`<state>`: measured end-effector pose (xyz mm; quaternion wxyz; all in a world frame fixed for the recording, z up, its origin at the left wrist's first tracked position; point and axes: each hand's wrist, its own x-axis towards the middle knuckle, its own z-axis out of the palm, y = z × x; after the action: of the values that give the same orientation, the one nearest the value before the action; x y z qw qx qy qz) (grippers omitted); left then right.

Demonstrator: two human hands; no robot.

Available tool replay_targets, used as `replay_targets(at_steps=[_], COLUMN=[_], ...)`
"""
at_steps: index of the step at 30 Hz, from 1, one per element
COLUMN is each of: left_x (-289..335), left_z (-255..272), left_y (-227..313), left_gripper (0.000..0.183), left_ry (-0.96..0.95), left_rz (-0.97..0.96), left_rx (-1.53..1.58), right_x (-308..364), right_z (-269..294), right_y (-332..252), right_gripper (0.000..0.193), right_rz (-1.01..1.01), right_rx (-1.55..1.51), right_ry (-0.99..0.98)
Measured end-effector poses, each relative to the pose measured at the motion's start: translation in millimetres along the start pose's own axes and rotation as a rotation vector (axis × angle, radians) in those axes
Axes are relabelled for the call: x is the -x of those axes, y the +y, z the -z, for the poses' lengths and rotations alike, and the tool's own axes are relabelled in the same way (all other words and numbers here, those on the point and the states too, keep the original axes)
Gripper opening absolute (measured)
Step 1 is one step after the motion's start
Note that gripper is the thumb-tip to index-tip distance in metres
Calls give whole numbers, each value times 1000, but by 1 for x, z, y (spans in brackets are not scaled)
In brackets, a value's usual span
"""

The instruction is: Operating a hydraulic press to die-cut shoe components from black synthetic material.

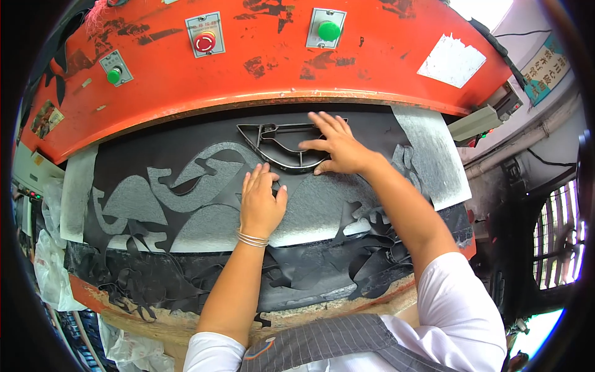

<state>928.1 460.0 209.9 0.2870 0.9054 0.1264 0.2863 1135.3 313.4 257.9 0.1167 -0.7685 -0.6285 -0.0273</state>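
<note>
- A black sheet of material (186,155), already cut through with curved openings that show grey beneath, covers the desk (297,313) under a worn orange press head (279,68).
- The press head carries a red button (204,42) between two green buttons, one at the left (113,75) and one at the right (329,30).
- Black offcuts (155,279) pile along the desk's near edge; a barred window (561,239) shows at far right.
- The left hand (260,199), bangles at its wrist, lies flat and open on the sheet, fingers together, gripping nothing.
- The right hand (338,146) reaches further in, fingers spread and pressing on the right end of a metal cutting die (273,146), not closed around it.
- The die lies flat on the sheet just under the press head's front edge.
</note>
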Motion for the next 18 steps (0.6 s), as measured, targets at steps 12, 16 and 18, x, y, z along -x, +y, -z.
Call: replay_targets(at_steps=[12, 16, 18], left_x=[2, -2, -3], left_z=[0, 4, 4], left_y=[0, -2, -3], left_gripper=[31, 30, 31], left_ry=[-74, -85, -80], left_rz=[72, 76, 78], left_rx=[2, 46, 45], right_x=[41, 39, 38], right_z=[-47, -45, -43], right_y=[-18, -20, -21], right_gripper=[45, 44, 44], right_rz=[-507, -500, -504], right_rx=[-301, -264, -238], right_ry=[371, 407, 394])
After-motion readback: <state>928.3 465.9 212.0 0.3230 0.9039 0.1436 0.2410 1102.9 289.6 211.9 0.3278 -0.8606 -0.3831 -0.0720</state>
